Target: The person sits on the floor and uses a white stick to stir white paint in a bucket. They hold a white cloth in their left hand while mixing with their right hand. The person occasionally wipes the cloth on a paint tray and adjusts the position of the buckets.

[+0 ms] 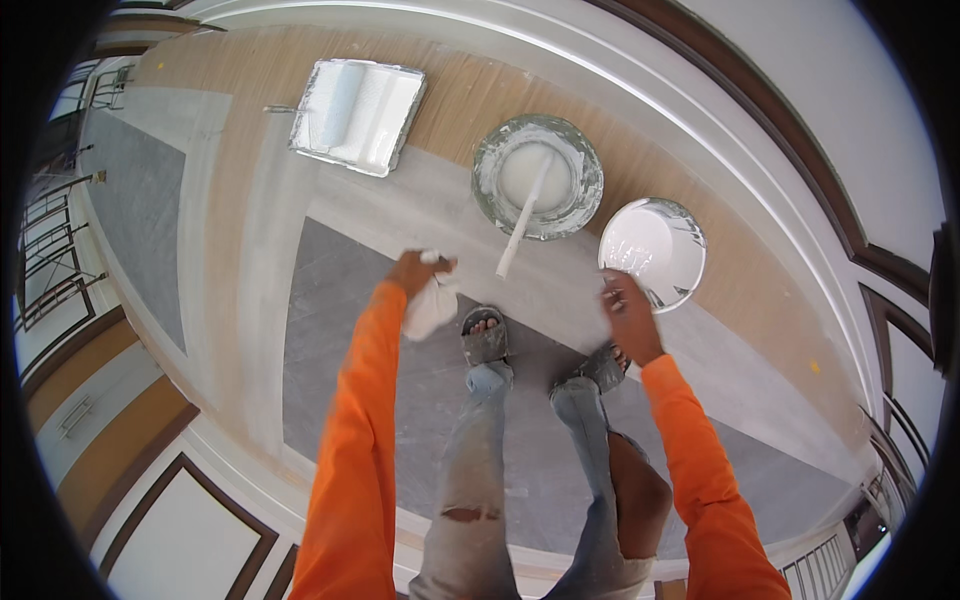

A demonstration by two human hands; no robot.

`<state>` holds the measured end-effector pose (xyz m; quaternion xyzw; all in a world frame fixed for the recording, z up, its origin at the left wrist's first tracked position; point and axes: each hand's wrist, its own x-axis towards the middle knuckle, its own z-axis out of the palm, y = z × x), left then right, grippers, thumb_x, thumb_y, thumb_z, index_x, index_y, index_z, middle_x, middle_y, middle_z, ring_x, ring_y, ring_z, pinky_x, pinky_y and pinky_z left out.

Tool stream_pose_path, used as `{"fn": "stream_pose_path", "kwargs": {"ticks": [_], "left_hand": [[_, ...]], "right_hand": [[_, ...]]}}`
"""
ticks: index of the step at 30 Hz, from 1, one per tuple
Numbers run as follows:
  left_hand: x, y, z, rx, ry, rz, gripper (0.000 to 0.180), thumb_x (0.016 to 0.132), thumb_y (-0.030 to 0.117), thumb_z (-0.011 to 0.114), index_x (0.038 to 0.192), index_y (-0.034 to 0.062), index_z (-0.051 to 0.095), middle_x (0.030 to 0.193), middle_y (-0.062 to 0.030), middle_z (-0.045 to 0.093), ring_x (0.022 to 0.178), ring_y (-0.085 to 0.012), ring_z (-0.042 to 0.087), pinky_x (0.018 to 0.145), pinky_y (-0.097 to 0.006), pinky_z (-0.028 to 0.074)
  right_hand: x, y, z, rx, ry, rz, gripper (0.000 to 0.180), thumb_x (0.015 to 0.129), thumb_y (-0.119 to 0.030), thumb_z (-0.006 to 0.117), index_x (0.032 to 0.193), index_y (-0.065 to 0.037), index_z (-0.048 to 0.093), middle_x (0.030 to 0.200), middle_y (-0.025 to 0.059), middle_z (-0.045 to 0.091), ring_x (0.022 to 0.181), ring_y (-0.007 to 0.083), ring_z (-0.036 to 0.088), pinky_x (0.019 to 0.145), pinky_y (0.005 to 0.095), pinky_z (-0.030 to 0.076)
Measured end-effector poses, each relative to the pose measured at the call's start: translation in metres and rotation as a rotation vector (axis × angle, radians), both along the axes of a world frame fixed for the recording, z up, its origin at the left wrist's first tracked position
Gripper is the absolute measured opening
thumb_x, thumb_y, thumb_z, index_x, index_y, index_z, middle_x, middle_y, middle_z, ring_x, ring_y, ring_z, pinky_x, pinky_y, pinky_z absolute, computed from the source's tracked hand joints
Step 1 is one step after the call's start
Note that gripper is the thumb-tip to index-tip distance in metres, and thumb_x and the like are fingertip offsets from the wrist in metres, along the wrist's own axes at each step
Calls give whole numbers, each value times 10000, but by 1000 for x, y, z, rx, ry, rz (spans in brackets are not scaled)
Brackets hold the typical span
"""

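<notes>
A crumpled white cloth point(431, 310) hangs from my left hand point(418, 270), whose fingers are closed on it above the grey floor sheet. At the near left rim of a white bucket of paint point(655, 245) is my right hand point(634, 318). Its fingers are curled and slightly blurred, with white specks on them; whether they grip the rim or something small is hidden. Left of that bucket stands a paint-smeared round tub point(487, 200) holding white liquid, with a whitish stick point(520, 232) leaning out over its near rim.
A white paint tray point(378, 140) with a pale blue roller point(343, 105) in it lies at the far left on the wood-look floor. My sandalled feet point(487, 338) stand on the grey sheet point(345, 300). Beyond the buckets runs a white wall with dark trim.
</notes>
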<state>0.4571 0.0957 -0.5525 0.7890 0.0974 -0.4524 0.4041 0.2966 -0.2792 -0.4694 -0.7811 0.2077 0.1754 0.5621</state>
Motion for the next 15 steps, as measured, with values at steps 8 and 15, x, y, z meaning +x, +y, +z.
{"fn": "stream_pose_path", "kwargs": {"ticks": [8,15], "left_hand": [[115,-59,-44,24,-216,-47,422,800,390,766,905,-14,700,857,-113,711,762,-203,643,705,-366,483],[139,-92,-59,-84,-22,-286,459,809,429,784,1001,21,703,931,-90,683,849,-188,605,786,-319,474]], "right_hand": [[80,96,-64,-531,-428,700,613,726,-120,766,1300,-203,568,1223,113,449,1165,303,447,943,412,466],[131,54,-99,-330,-731,642,267,775,-124,725,1028,-80,651,1149,105,563,1016,298,561,873,386,493]]}}
